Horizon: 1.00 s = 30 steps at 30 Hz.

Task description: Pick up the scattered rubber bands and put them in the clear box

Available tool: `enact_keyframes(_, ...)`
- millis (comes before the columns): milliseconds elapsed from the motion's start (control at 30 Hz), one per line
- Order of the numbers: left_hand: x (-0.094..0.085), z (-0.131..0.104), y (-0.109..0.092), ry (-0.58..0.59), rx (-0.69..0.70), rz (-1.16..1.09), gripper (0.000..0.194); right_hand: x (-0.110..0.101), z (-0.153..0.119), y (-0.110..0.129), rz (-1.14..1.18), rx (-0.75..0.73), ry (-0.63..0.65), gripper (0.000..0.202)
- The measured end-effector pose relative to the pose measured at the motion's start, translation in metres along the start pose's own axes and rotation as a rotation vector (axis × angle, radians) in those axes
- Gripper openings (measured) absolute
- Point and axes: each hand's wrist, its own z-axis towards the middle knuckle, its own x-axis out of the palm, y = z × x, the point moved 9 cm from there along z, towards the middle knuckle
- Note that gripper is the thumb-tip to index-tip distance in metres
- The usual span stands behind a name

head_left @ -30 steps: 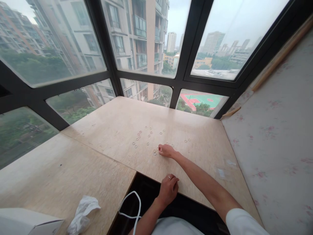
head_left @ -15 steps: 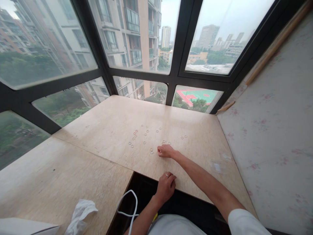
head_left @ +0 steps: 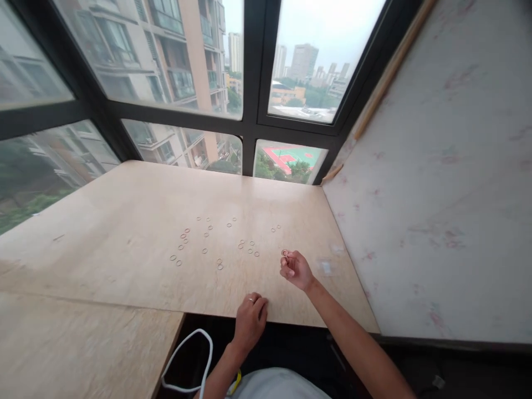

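Several small thin rings (head_left: 208, 241) lie scattered over the light wooden tabletop (head_left: 124, 238). My right hand (head_left: 295, 269) is lifted a little above the table to the right of them, palm turned up, fingers curled around one small ring (head_left: 285, 253) pinched at the fingertips. My left hand (head_left: 249, 321) rests loosely curled on the table's near edge, a ring on one finger, holding nothing.
Large dark-framed windows (head_left: 249, 111) close the far side. A pale flowered wall (head_left: 436, 194) bounds the table on the right. A white cable (head_left: 187, 354) loops in the dark gap below the table edge. A small clear patch (head_left: 326, 267) lies near my right hand.
My right hand has risen from the table beside the rings, pulled back to the right and turned palm up with a ring. The view has swung to the right.
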Motion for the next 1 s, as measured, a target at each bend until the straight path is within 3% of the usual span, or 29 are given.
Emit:
enact_keyframes(167,0.002,0.004,0.002,-0.002,0.025,0.09,0.012,-0.047,-0.028,0.0,0.13,-0.014,-0.131,0.027)
enact_keyframes(300,0.008,0.004,-0.005,0.013,0.141,0.354,0.016,-0.068,-0.043,-0.007,0.163,-0.032,-0.219,0.033)
enact_keyframes(467,0.009,0.003,-0.01,-0.03,0.195,0.458,0.013,-0.097,-0.066,-0.009,0.112,-0.034,-0.314,0.039)
enact_keyframes(633,0.012,0.003,-0.011,-0.046,0.2,0.502,0.012,-0.15,-0.09,0.007,-0.066,-0.035,-0.445,0.042)
enact_keyframes(767,0.016,0.005,-0.009,-0.043,0.178,0.563,0.012,-0.189,-0.094,0.02,-0.274,-0.056,-0.571,0.04)
enact_keyframes(867,0.018,0.007,-0.008,-0.043,0.175,0.59,0.013,-0.2,-0.085,0.02,-0.455,-0.046,-0.604,0.036)
enact_keyframes(1000,0.02,0.007,-0.01,-0.057,0.179,0.607,0.014,-0.199,-0.07,0.019,-0.698,-0.014,-0.582,0.025)
